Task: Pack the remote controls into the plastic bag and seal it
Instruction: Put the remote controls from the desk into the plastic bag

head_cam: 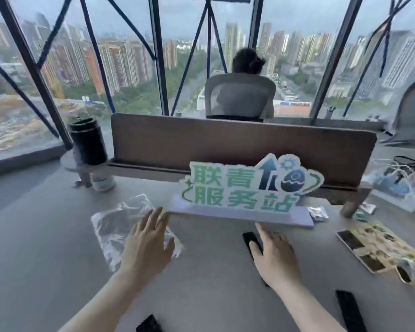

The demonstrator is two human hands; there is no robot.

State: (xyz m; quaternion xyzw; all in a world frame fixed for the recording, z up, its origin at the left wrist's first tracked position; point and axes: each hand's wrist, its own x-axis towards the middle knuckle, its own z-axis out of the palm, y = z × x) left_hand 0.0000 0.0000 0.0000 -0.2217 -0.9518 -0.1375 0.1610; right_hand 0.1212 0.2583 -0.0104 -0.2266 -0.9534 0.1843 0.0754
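Both hands are spread open, gripping nothing. The left hand [147, 243] hovers over the bag [120, 224], left of centre; the right hand [274, 254] covers a remote [250, 239], centre right. The clear, crinkled bag lies flat on the desk [46, 236] and could slide or stay shut. Two more black remotes [350, 310] [149, 324] lie along the bottom edge.

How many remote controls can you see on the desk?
3: one under the right hand, remote; one at the lower right; one at the bottom edge. Others may be hidden.
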